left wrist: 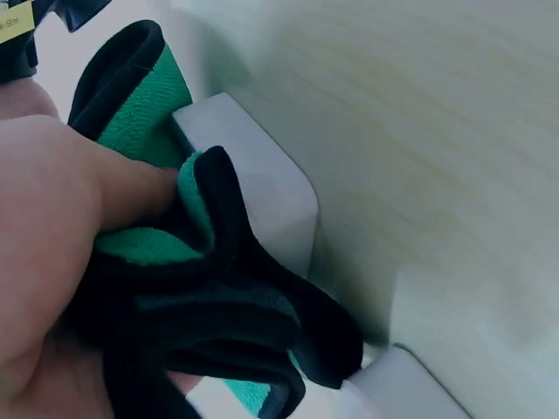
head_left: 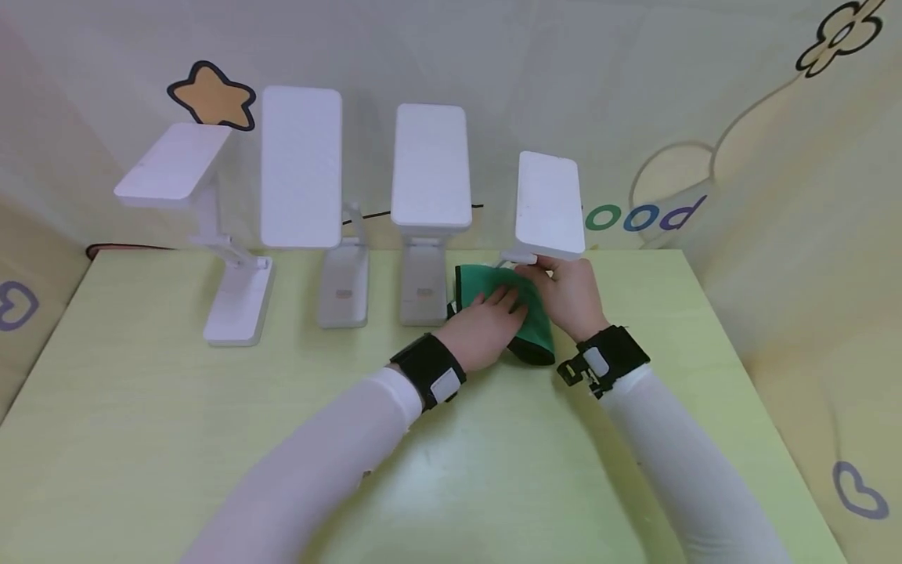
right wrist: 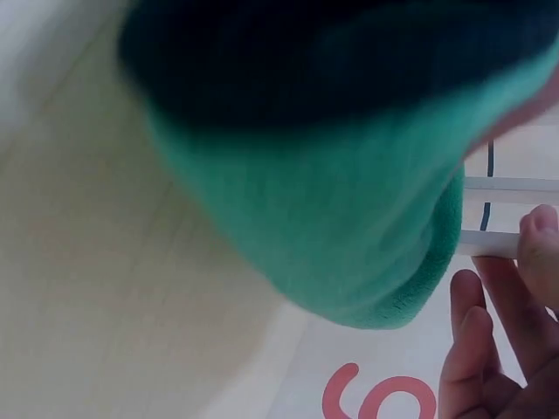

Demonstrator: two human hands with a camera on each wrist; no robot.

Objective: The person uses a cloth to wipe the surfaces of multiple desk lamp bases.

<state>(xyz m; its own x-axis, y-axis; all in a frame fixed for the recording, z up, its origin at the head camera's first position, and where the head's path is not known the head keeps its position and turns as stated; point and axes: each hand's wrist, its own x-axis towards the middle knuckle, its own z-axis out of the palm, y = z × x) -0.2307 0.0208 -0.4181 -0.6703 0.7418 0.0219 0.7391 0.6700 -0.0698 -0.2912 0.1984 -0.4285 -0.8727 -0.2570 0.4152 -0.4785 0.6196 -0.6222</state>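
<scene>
A green cloth with black edging [head_left: 534, 317] is bunched over the base of the rightmost white phone stand [head_left: 550, 205]. My left hand [head_left: 482, 333] grips the cloth, thumb pressed into its folds in the left wrist view, where part of the white base [left wrist: 258, 175] shows beside it. Just below the stand's tilted plate, my right hand [head_left: 572, 296] holds the stand. In the right wrist view its thumb and fingers pinch a thin white bar [right wrist: 489, 243], while the cloth [right wrist: 314, 218] fills much of that view. Cloth and left hand hide most of the base in the head view.
Three more white phone stands, a left one [head_left: 239, 305], a second [head_left: 301, 168] and a third [head_left: 431, 168], stand in a row along the back of the pale table [head_left: 176, 439]. A printed curtain [head_left: 599, 78] hangs behind the table and along its sides.
</scene>
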